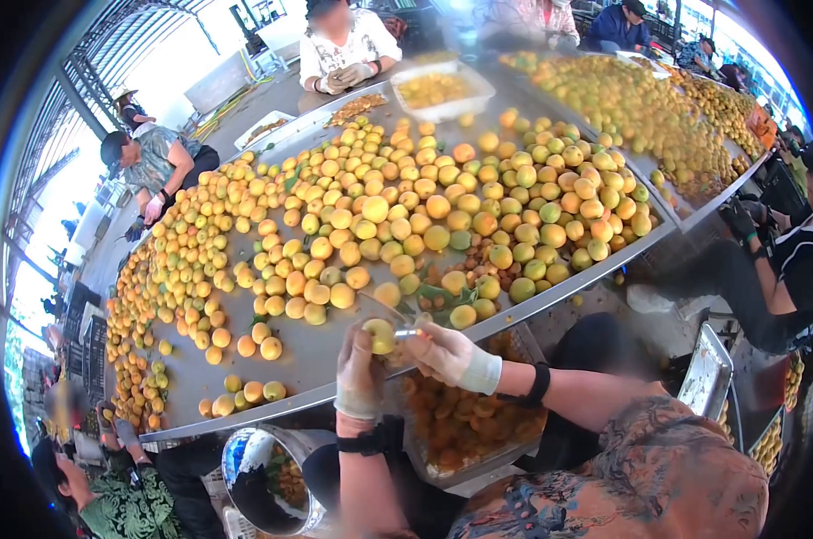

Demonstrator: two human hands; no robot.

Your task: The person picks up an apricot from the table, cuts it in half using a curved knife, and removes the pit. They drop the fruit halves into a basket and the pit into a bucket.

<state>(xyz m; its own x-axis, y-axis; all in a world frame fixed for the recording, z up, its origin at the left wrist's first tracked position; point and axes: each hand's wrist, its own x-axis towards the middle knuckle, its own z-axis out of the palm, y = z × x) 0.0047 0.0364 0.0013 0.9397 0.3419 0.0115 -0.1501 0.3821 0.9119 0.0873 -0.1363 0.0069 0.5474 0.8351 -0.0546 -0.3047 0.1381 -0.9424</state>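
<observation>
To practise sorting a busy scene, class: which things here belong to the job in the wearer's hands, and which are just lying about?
In use: left hand, the apricot it holds, right hand, its knife, tray of cut fruit beneath.
Lying about: apricot heap on the table, metal bowl, white tub, steel tray at right.

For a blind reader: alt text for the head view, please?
The left hand holds an apricot while the right hand sets a knife to it, above a tray of halves. Ahead, a metal table heaped with apricots, workers around it.
</observation>
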